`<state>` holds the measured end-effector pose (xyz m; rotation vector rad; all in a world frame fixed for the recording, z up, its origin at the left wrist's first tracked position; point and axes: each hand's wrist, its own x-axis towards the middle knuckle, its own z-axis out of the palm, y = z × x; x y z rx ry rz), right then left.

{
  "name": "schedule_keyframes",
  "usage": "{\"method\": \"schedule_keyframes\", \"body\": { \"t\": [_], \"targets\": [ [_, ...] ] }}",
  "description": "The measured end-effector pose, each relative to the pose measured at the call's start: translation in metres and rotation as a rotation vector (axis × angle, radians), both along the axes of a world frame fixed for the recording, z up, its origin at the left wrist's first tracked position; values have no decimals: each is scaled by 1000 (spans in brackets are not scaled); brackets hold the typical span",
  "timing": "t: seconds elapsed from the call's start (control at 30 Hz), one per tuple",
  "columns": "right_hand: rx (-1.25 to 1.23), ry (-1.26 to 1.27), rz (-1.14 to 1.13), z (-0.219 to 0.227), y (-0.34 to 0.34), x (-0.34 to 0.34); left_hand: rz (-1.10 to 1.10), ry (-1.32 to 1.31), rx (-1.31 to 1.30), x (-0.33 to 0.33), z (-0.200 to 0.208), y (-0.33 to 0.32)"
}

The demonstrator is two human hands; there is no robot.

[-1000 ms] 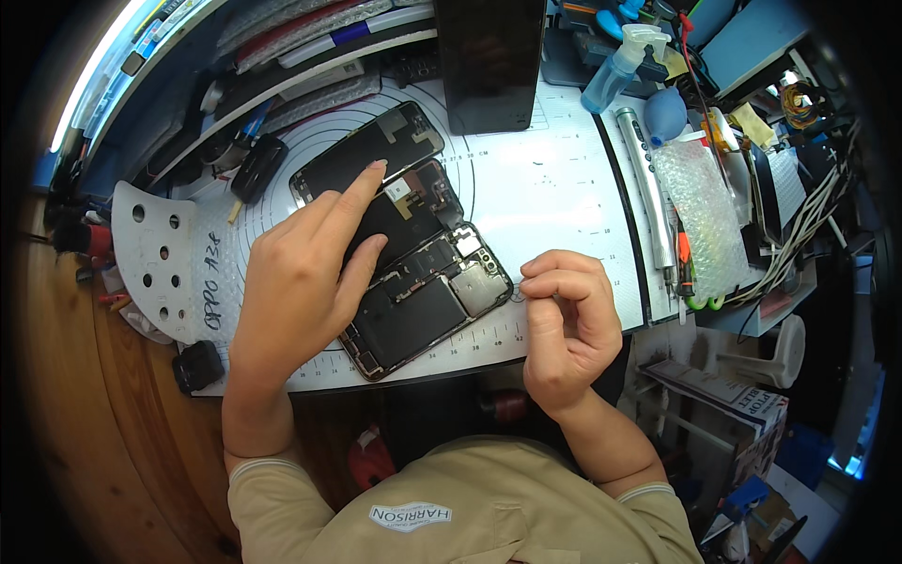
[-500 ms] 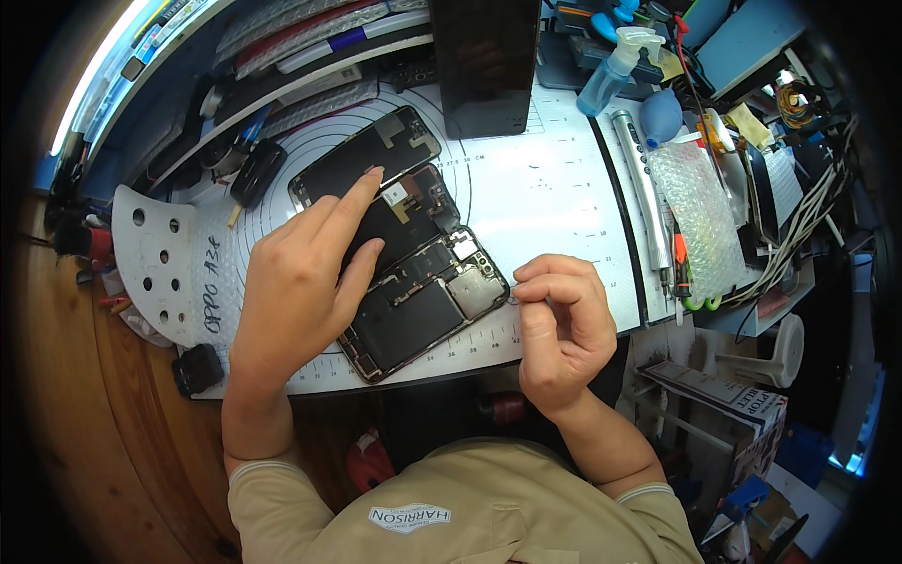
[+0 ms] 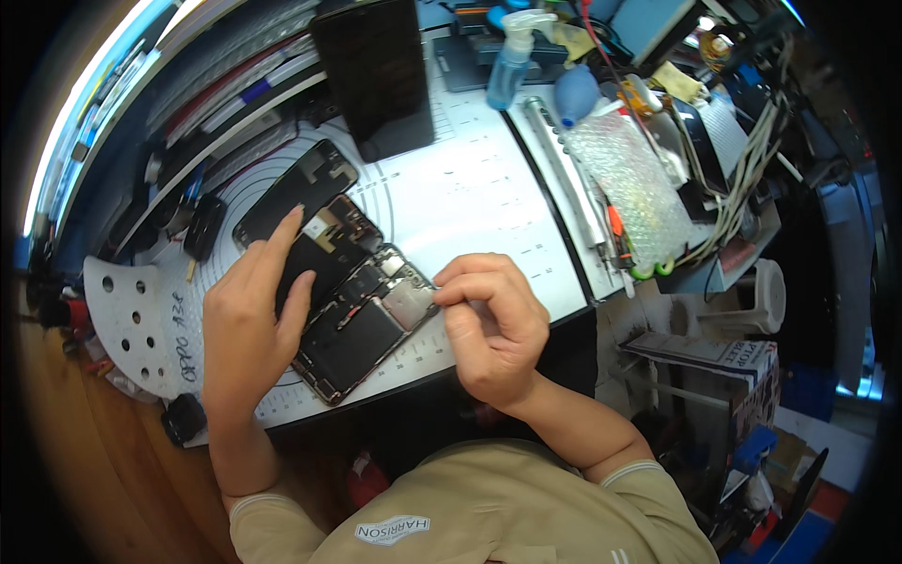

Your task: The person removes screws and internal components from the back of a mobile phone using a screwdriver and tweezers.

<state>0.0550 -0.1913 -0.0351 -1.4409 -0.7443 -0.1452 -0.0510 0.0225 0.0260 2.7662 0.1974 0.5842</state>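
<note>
An opened phone body (image 3: 349,346) lies slanted on the white mat, its black battery and metal-covered board exposed. A dark display panel (image 3: 329,263) with a gold patch lies along its far side. Beyond that rests another dark panel (image 3: 315,179). My left hand (image 3: 246,310) is over the left part of the panels with fingers stretched out, the index fingertip on the farthest panel and the thumb over the middle one. At the phone body's right corner, my right hand (image 3: 498,324) has thumb and index finger pinched together. Whatever they hold is too small to make out.
A dark upright screen (image 3: 376,80) stands at the back. To the right are a spray bottle (image 3: 510,70), a blue air blower (image 3: 575,96), a silver pen-shaped screwdriver (image 3: 568,174) and bubble wrap (image 3: 634,179). A white perforated plate (image 3: 127,320) is at the left.
The whole view has shifted, so the bench things sit farther left in the picture. Both hands keep nearly the same place and pose at the phone parts.
</note>
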Motion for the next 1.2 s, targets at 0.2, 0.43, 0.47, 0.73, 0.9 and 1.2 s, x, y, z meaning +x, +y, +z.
{"method": "schedule_keyframes", "body": {
  "t": [0.2, 0.43, 0.47, 0.73, 0.9, 1.2],
  "targets": [
    [-63, -145, -26, 16, -8, 7, 5, 20, 11, -1, 3, -3],
    [-341, -52, -374, 51, -74, 86, 4, 17, 12, -2, 2, -4],
    [-313, 21, -411, 53, -84, 101, -6, 5, 16, -1, 1, -3],
    [-617, -56, -466, 77, -134, 126, 30, 59, -55, -5, 2, 1],
    [-931, -86, -371, 49, -143, 102, -26, -43, 24, -4, -7, 8],
    [-605, -88, -608, 22, -140, 91, 32, 52, -22, -5, -6, 10]
  ]
}}
